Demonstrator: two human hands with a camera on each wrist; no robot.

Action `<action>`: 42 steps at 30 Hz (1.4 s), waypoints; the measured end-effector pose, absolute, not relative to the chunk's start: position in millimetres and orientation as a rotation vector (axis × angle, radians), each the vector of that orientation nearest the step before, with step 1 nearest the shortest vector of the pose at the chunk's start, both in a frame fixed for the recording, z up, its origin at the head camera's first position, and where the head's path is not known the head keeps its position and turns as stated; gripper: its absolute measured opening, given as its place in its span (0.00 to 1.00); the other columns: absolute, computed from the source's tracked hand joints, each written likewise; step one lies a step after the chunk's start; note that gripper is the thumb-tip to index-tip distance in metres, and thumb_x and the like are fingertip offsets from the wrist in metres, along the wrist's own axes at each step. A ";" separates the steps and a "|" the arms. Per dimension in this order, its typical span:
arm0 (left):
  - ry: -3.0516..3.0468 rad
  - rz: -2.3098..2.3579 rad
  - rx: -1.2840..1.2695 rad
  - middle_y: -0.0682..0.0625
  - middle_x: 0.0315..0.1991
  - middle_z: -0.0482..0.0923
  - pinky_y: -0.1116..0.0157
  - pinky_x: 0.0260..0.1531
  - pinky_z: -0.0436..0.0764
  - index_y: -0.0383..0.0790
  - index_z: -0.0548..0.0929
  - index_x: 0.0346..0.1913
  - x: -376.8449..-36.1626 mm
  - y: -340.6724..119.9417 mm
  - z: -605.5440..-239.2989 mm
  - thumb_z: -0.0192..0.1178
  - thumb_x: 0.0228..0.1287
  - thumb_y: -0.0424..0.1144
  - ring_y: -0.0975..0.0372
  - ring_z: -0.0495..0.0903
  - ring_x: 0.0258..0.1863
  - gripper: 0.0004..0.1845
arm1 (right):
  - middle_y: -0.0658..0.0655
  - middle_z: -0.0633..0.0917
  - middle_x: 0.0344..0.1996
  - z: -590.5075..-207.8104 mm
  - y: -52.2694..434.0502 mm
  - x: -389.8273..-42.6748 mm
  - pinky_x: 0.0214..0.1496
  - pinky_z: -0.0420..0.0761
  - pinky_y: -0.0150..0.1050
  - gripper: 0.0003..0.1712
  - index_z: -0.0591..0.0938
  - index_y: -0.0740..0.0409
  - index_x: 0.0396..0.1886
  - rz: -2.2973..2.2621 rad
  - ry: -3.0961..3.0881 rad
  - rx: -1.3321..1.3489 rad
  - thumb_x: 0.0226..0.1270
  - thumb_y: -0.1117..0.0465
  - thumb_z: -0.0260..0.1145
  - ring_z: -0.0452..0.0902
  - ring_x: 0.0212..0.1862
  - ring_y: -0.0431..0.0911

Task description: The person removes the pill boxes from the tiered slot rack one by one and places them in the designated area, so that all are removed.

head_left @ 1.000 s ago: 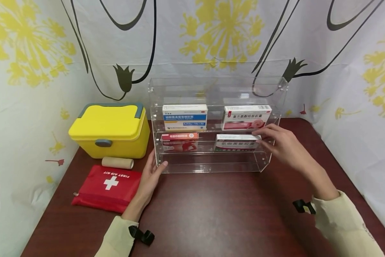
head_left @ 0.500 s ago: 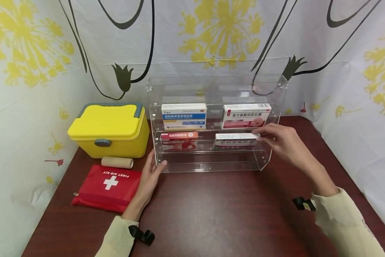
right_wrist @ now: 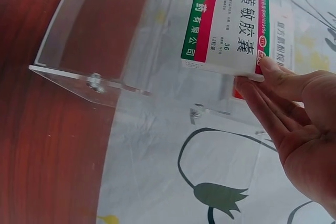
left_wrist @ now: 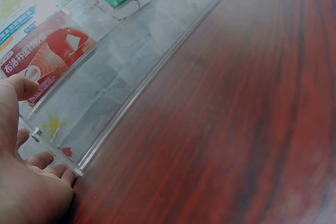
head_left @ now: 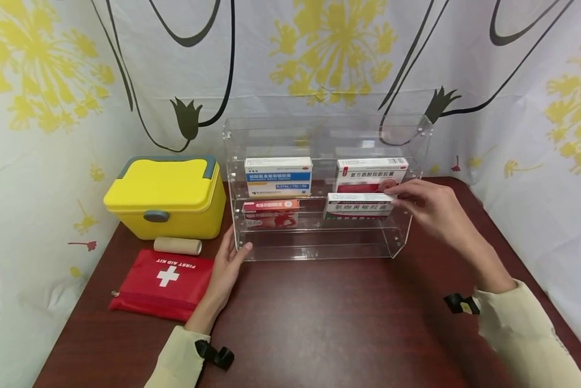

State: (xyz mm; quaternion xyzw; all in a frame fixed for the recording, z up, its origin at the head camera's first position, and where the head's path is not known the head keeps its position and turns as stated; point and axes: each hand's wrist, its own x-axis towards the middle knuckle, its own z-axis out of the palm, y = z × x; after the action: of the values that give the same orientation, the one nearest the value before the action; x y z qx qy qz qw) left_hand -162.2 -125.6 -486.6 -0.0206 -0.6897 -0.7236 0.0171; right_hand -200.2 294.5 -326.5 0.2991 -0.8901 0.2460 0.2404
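A clear acrylic tiered rack (head_left: 271, 253) stands on the table. My left hand (head_left: 226, 272) holds its left side panel near the bottom, thumb in front and fingers round the outside. My right hand (head_left: 433, 210) pinches the right end of a white medicine box (head_left: 358, 207) with green and red bands, between thumb and fingers; the right wrist view shows this box (right_wrist: 226, 19) close up. It is at the lower occupied tier, its top overlapping the red-and-white medicine box (head_left: 365, 172) behind. A red medicine box (head_left: 271, 214) and a blue-and-white one (head_left: 278, 178) sit on the left.
Left of the rack stands a yellow lidded case (head_left: 161, 202). A cardboard tube (head_left: 177, 246) lies before it, and a red first aid pouch (head_left: 161, 283) lies beside my left forearm. A patterned white cloth (head_left: 319, 54) hangs behind the dark red table (head_left: 329, 318).
The white medicine box in my right hand has risen from its place on the lower tier, and the right hand has moved slightly up with it. The left hand keeps its hold.
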 end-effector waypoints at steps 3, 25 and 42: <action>-2.145 -2.245 -0.063 0.58 0.71 0.60 0.58 0.65 0.66 0.63 0.57 0.75 -161.9 -125.4 -486.5 0.62 0.68 0.48 0.63 0.60 0.70 0.36 | 0.48 0.87 0.37 -320.8 295.0 -198.9 0.37 0.72 0.22 0.17 0.89 0.54 0.43 0.658 -2.434 0.815 0.53 0.73 0.75 0.77 0.34 0.35; -2.141 -2.247 -0.046 0.57 0.72 0.59 0.58 0.65 0.66 0.62 0.57 0.75 -158.6 -124.2 -483.9 0.61 0.68 0.48 0.62 0.59 0.70 0.36 | 0.50 0.87 0.41 -285.2 303.5 -184.9 0.44 0.77 0.21 0.21 0.88 0.59 0.44 0.690 -2.355 0.871 0.51 0.80 0.73 0.83 0.38 0.39; -2.143 -2.248 -0.028 0.58 0.71 0.60 0.58 0.64 0.67 0.62 0.57 0.74 -159.1 -123.9 -483.5 0.60 0.70 0.45 0.62 0.60 0.70 0.35 | 0.44 0.87 0.39 -325.9 310.4 -149.9 0.38 0.76 0.21 0.24 0.88 0.50 0.44 0.809 -2.503 0.971 0.50 0.77 0.74 0.81 0.38 0.35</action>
State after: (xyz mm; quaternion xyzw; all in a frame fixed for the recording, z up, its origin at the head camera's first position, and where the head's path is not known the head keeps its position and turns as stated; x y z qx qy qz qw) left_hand -159.1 -123.9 -483.5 -0.0091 -0.6898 -0.7237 0.0177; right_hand -149.9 310.4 -325.9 0.3413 -0.8799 0.2845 0.1682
